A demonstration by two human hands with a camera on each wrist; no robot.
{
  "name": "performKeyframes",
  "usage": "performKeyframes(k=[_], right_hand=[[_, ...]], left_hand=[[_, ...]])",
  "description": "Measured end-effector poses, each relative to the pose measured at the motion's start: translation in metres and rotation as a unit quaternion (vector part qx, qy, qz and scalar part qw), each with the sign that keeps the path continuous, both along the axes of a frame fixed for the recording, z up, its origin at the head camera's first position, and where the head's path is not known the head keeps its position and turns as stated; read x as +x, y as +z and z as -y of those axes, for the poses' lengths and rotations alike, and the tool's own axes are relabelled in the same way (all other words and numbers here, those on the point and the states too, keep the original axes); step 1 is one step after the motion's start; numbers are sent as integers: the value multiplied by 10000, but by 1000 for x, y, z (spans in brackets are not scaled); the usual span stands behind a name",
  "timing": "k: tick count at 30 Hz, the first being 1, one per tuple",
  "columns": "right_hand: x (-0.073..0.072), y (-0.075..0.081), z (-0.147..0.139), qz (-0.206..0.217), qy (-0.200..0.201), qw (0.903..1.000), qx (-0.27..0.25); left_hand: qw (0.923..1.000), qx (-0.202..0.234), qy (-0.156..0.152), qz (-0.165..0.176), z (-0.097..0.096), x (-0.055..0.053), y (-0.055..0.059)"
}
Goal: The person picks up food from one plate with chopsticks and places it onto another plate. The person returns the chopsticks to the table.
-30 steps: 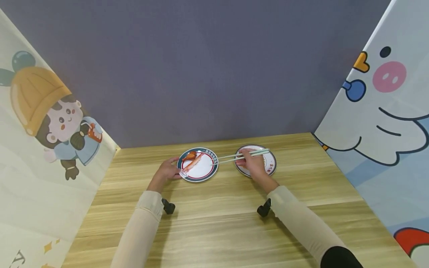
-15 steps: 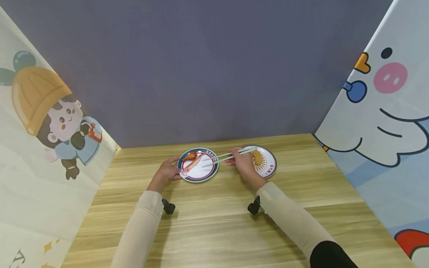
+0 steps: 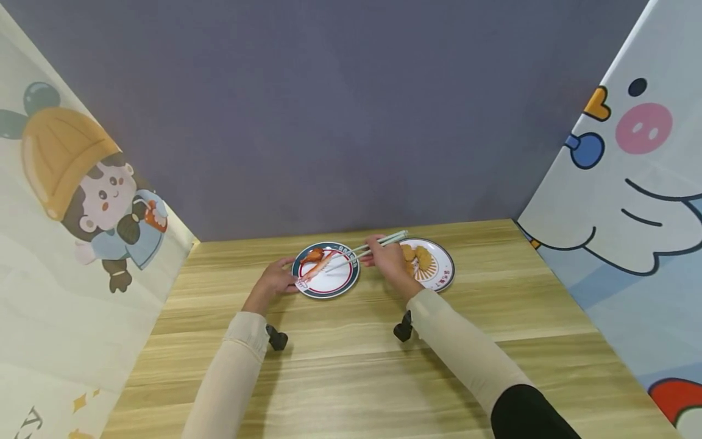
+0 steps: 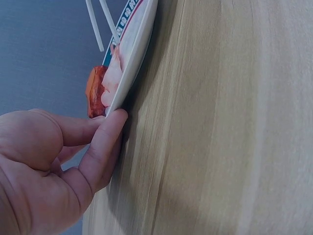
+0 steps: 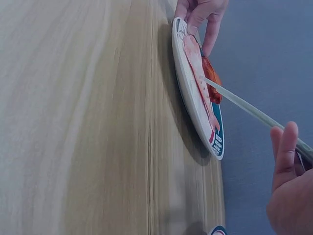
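Note:
My left hand pinches the near left rim of a dark-banded white plate, thumb above in the left wrist view. On that plate lie a reddish-brown glazed piece, like a chicken wing, and a long pink piece, like a shrimp. My right hand holds pale green chopsticks between the two plates. Their tips reach over the left plate beside the pink piece; whether they touch it I cannot tell. In the right wrist view a chopstick crosses in front of the food.
A second white plate stands to the right, partly behind my right hand. Several golden nugget-like pieces lie on it. The wooden table meets a grey panel just beyond the plates. Cartoon-printed panels stand at both sides.
My right hand has moved left with the chopsticks, from over the right plate, uncovering its golden pieces. The chopstick tips have gone further over the left plate. My left hand stays on the rim.

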State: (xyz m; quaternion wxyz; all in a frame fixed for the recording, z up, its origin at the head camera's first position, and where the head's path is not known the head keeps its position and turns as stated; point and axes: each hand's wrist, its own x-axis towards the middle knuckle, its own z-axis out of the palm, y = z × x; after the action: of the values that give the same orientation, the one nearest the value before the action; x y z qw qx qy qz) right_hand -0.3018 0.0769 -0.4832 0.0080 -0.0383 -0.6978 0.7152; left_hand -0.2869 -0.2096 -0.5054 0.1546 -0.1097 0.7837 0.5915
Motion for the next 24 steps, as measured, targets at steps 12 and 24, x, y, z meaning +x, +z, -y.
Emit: performKeyframes(k=[12,24], right_hand=[[-4,-2,8,140,-48,9999,26],[-9,-6,16,-4,13,10000,79]], left_hand=[[10000,26,14,67,-2,0,1],[9996,-214,-29,172,-3,0,5]])
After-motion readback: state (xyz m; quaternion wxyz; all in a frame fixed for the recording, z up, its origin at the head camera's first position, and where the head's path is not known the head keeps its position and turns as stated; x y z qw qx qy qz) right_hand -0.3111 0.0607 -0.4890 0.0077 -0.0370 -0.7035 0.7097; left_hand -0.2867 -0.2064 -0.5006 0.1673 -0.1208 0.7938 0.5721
